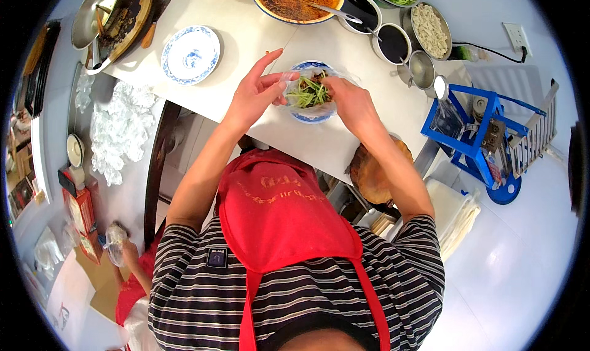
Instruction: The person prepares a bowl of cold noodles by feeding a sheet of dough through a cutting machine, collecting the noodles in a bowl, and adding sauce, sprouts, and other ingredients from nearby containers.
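A blue-and-white bowl or plate (312,118) stands before me, lined with clear plastic film (286,112). On the film lie green shreds (308,93), which look like cucumber, over darker food. My left hand (258,90) is at the near left rim; its index finger points away while other fingertips touch the film's edge. From the right, my right hand (352,103) reaches over the rim with curled fingers at the food and film. Its fingertips are partly hidden, so what they pinch is unclear.
A stack of blue-and-white plates (191,55) sits left. Behind are a basin of red-brown sauce (295,1), dark liquid pots (392,43) and a bowl of pale pieces (429,31). A blue-framed device (484,130) stands right. Plastic bags (122,125) and another person's hand (129,252) are left.
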`<state>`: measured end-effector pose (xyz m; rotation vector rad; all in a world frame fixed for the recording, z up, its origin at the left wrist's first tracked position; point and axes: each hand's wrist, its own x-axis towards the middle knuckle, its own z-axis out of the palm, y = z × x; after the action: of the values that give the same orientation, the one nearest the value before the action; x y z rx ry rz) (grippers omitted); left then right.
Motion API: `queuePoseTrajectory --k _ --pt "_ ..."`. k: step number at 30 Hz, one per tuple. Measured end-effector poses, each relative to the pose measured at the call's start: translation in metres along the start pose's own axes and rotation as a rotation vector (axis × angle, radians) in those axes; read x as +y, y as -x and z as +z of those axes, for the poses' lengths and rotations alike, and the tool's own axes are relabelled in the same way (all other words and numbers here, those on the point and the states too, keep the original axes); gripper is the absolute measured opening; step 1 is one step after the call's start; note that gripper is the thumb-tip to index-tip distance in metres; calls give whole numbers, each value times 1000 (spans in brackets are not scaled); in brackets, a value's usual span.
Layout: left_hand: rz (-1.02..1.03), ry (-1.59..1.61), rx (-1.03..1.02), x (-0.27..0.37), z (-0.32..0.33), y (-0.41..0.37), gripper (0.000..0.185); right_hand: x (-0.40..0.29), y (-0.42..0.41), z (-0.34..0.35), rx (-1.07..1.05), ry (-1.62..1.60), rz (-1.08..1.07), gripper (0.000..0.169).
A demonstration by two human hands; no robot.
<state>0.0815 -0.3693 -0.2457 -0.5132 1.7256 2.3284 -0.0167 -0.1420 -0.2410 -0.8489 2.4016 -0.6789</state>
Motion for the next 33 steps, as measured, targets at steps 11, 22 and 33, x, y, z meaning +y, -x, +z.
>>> queuePoseTrajectory --k 11,22,33 --pt "16 -1 -37 3 16 -19 61 40 -19 -8 162 -76 -249 25" --pt "-43 -38 59 17 32 -23 63 385 -101 -202 204 471 123 67" --pt "-77 -32 166 24 43 -28 61 387 -164 -223 235 337 284 44"
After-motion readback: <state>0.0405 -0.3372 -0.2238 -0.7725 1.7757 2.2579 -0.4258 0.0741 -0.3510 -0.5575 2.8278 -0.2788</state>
